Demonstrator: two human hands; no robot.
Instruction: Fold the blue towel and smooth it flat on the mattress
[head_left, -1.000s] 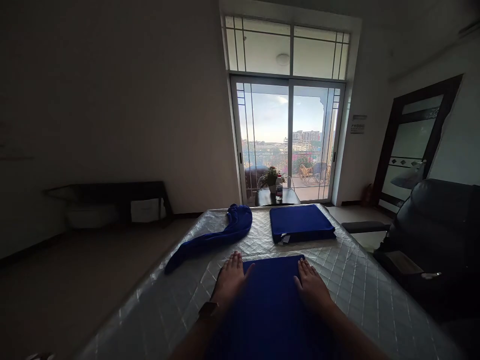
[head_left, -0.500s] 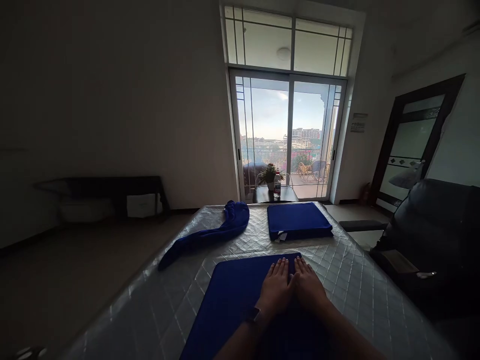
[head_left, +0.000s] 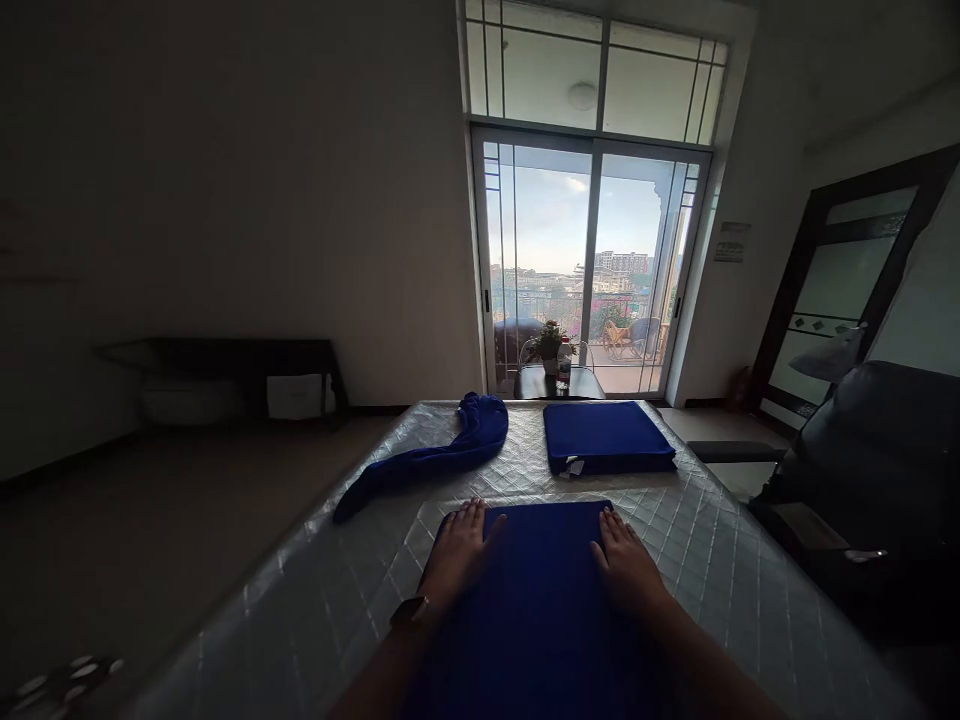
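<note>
A folded blue cloth (head_left: pixel 544 590) lies flat in front of me on a mattress with a shiny quilted cover. My left hand (head_left: pixel 459 550) rests palm down on its far left corner, fingers stretched out and thumb apart. On the far right corner lies my right hand (head_left: pixel 627 560), also flat with the fingers extended. Neither hand grips anything. Farther back sits a neat folded blue stack (head_left: pixel 607 437) with white tags at its near edge. To its left is a loose, crumpled length of blue cloth (head_left: pixel 442 455).
The quilted mattress (head_left: pixel 720 590) spreads around the cloths. Beyond its far edge stands a small dark table (head_left: pixel 529 382) with a potted plant (head_left: pixel 550 345) and a bottle (head_left: pixel 564 365). A dark armchair (head_left: pixel 885 450) is at the right. A low black shelf (head_left: pixel 247 365) stands along the left wall.
My left hand has slid left across the folded cloth, from beside my right hand to the far left corner. My right hand stays near the far right corner. The view has shifted slightly.
</note>
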